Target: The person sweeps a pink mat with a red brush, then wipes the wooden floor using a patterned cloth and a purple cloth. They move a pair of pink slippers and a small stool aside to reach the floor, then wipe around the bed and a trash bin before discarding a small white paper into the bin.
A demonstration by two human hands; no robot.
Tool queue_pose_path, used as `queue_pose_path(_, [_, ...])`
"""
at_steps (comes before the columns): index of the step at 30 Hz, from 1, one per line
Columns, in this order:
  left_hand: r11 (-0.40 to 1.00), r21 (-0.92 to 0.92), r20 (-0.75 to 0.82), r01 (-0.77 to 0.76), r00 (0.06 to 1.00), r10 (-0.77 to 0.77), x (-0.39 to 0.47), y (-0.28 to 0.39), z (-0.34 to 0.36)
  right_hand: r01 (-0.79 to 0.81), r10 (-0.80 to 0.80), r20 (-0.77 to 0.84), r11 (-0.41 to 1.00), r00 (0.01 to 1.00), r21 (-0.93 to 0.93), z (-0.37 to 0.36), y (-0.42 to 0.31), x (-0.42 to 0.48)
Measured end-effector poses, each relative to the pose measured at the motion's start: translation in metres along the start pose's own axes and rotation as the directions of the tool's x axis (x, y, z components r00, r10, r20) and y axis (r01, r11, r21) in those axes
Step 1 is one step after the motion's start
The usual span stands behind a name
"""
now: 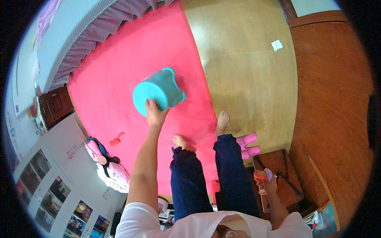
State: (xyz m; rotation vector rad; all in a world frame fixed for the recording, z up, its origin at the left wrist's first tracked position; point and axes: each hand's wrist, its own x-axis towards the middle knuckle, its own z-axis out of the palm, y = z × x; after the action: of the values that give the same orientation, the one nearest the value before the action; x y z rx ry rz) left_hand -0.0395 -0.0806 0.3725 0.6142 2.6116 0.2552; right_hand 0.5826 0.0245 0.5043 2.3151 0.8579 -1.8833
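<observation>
My left hand (156, 114) grips a teal plastic stool (150, 93) by the middle of its round seat. The stool is tipped on its side over the pink floor mat (134, 65), its legs toward the right; whether it touches the mat I cannot tell. At the lower right, my right hand (270, 184) holds a small bundle of orange-red and lilac things (262, 179), whose kind is not clear. That hand is above a brown wooden stool or low box (285, 178) with dark straps.
Pink slippers (248, 145) lie beside my foot. A red brush (116, 139) rests on the mat, near a plush toy (95, 150). White paper (276, 45) is on the wooden floor. A bed with a ruffled skirt (98, 35) borders the upper left; a wooden panel (330, 89) stands right.
</observation>
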Motion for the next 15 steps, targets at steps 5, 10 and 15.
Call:
queue_pose_path(5, [0.992,0.114,-0.020,-0.056,0.998,0.059,0.072,0.035,0.012,-0.100,0.099,0.059,0.995,0.993,0.018,0.007,0.005,-0.005])
queue_pose_path(10, [0.992,0.118,0.059,0.052,0.997,-0.059,0.132,0.051,0.038,0.177,-0.169,0.077,0.978,0.983,-0.114,0.004,0.032,-0.004])
queue_pose_path(15, [0.980,0.158,0.119,0.116,0.984,-0.136,0.183,0.052,0.079,0.119,-0.078,0.095,0.798,0.992,-0.591,0.028,-0.018,-0.016])
